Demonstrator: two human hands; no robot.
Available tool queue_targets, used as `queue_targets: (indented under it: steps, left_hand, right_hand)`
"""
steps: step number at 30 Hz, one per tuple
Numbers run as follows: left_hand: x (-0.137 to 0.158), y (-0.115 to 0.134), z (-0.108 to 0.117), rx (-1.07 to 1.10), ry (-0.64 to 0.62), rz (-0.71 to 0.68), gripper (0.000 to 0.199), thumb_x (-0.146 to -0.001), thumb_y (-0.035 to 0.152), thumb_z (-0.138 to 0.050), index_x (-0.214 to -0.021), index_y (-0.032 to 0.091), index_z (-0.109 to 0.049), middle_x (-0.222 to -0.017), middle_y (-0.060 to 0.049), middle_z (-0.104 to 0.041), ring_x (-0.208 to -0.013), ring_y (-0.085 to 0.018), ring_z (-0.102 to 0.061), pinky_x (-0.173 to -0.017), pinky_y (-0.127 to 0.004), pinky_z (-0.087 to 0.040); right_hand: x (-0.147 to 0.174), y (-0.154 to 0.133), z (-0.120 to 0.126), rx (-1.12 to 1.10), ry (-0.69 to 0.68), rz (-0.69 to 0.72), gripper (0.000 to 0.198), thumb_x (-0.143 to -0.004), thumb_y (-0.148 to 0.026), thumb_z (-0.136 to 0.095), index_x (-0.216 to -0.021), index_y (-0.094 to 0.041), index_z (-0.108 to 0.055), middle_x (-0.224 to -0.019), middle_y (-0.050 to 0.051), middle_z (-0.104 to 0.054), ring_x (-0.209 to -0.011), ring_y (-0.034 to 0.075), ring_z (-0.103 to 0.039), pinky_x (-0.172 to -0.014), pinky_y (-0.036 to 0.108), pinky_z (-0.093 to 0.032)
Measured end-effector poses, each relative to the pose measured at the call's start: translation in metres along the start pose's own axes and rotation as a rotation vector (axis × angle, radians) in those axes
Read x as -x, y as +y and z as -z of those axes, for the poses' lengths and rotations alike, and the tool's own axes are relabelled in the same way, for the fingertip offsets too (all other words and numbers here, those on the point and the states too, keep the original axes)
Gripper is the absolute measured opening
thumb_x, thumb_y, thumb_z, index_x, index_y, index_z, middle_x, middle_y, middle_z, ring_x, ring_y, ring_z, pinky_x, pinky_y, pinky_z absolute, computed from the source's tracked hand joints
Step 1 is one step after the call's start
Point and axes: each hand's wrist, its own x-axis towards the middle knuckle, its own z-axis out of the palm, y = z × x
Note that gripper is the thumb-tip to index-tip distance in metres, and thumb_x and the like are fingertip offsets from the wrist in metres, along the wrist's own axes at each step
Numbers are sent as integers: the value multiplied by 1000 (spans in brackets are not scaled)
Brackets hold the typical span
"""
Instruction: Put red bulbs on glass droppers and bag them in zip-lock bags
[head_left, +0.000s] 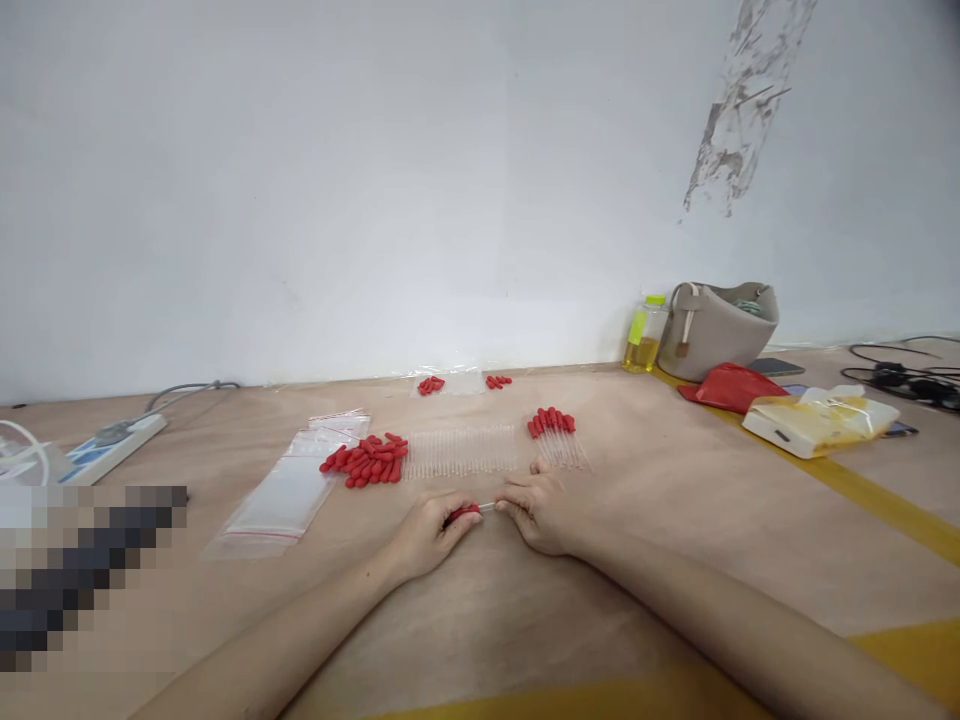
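Observation:
My left hand [429, 532] is closed around a red rubber dropper bulb [466, 511]. Between the fingers of my right hand [541, 514] is a thin clear dropper tube [487, 507], whose end meets the bulb; whether it sits inside cannot be made out. Just beyond my hands lies a row of clear tubes [461, 452], side by side. A heap of loose red bulbs [367, 464] borders that row on the left. To its right, several droppers [555, 440] lie together, red bulbs fitted on their far ends.
Clear zip bags [281, 495] lie left of the heap, near a power strip [120, 448]. Small groups of red bulbs [431, 385] rest by the wall. A bottle [643, 335], grey bag [716, 330], red pouch [727, 388] and white box [817, 420] occupy the right.

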Motion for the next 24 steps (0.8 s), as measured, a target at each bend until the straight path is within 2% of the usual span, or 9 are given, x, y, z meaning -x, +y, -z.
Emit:
queue_targets:
  steps: [7,11,14,17,20,24]
  left_hand:
    - [-1,-3,2,-92,-9,-82,25,-87,29,-40,-80,17,-60,-68,-2,-57,-65,-14,-51,-60,-23,-39]
    - [-2,-9,7,-107,86,-156,22,-86,29,-41,-96,21,-60,-82,-4,-60,-76,-16,-54,-69,-26,-41]
    - [-1,-16,9,-107,168,-130,31,-84,30,-44,-115,24,-48,-97,-5,-55,-78,-15,-53,-71,-27,-43]
    - [1,-20,10,-123,194,-51,38,-83,31,-45,-120,23,-40,-92,-4,-51,-64,-12,-49,-63,-26,-43]
    - [2,-21,9,-150,170,-47,28,-83,28,-44,-110,21,-46,-81,-1,-50,-61,-12,-47,-62,-26,-42]
    - [1,-19,9,-175,132,-24,24,-82,28,-45,-105,19,-49,-73,1,-49,-60,-12,-47,-60,-25,-39]
  right_hand:
    - [-4,-5,-2,-13,-36,-32,22,-84,-21,-39,-71,-18,-57,-70,1,-60,-63,11,-50,-68,28,-29]
    - [-6,-13,7,36,-43,-34,23,-85,-22,-37,-77,-18,-59,-79,3,-61,-72,13,-51,-70,27,-32]
    - [-8,-9,19,80,-31,-78,22,-83,-20,-38,-81,-17,-60,-82,5,-62,-79,15,-52,-72,27,-33]
    - [-15,15,34,46,52,-308,22,-81,-19,-39,-78,-15,-60,-77,6,-62,-71,14,-53,-65,24,-35]
    - [-26,52,48,18,121,-599,21,-77,-20,-42,-69,-15,-60,-69,5,-63,-63,13,-54,-57,21,-34]
    - [-35,85,49,58,43,-916,24,-72,-31,-47,-57,-16,-60,-60,6,-61,-58,15,-55,-50,22,-32]
